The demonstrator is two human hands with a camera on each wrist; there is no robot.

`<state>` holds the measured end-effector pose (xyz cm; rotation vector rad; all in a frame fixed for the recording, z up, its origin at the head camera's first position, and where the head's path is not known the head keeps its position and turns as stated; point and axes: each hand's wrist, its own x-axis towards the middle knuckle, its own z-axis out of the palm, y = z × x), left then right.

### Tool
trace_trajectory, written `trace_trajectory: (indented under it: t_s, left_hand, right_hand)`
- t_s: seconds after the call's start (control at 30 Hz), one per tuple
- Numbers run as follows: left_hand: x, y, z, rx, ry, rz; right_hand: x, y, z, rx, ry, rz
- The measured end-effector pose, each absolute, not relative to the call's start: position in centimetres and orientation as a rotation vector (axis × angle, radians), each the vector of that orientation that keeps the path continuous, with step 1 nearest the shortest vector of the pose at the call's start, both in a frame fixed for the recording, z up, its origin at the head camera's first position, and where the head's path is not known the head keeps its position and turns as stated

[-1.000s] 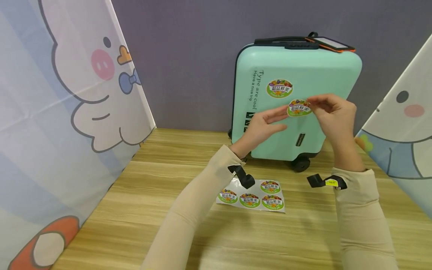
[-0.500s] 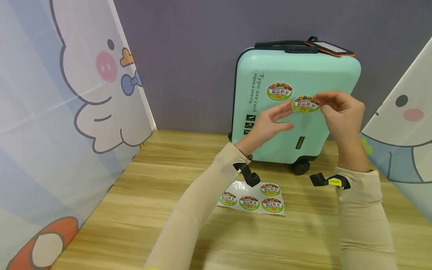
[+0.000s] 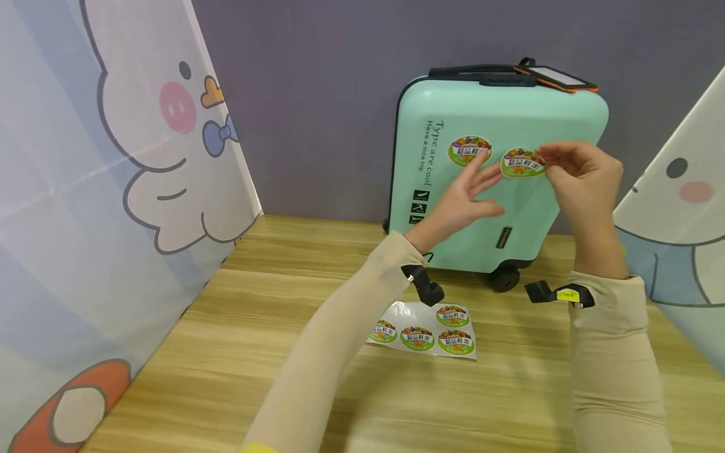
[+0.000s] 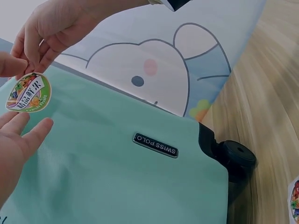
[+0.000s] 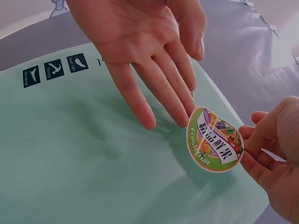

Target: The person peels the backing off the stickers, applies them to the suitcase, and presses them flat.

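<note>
Head view: right hand [image 3: 586,176] pinches sticker [image 3: 521,163] by right edge; left hand [image 3: 460,206], fingers spread, beside it
Far, suitcase [image 3: 523,204] with room above; left, second sticker [image 3: 467,150]; near, sheet of stickers [image 3: 416,313]

We list: suitcase [image 3: 529,207], mint green, black trim, dark lettering. Held sticker [image 3: 522,163], green and white, multicoloured fruit print, black characters; we note matching colours on the second sticker [image 3: 466,148]. Sheet [image 3: 412,314], whitish, repeating the green design. Bench [image 3: 294,264], yellow-brown, streaked wood grain. Sleeves [image 3: 334,333], plain beige. Wall [image 3: 317,113], plain grey. Side panels [image 3: 164,145], white and pale blue, cartoon pattern with pink cheeks. Slab [image 3: 557,77], black and orange around a whitish face.
</note>
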<state>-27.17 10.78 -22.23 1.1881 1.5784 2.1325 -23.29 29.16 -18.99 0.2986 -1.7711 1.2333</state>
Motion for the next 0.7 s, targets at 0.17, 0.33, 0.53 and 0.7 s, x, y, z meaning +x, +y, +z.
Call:
trace_trajectory:
  t_s: [0.17, 0.33, 0.53, 0.7]
  left_hand:
    - [-27.0, 11.0, -21.6, 1.187, 1.589, 2.134]
    - [-26.8, 11.1, -21.2, 1.173, 1.599, 2.12]
    - [-26.9, 11.1, -21.0, 1.174, 1.64, 2.084]
    - [-27.0, 11.0, -21.1, 1.194, 1.665, 2.067]
  right_hand:
    - [-23.4, 29.3, -18.6, 0.276, -1.783, 1.223]
    - [-23.4, 29.4, -18.3, 0.257, -1.802, 1.208]
    - [-23.8, 29.5, -18.5, 0.254, -1.817, 1.186]
    - [-23.9, 29.5, -18.6, 0.241, -1.851, 1.161]
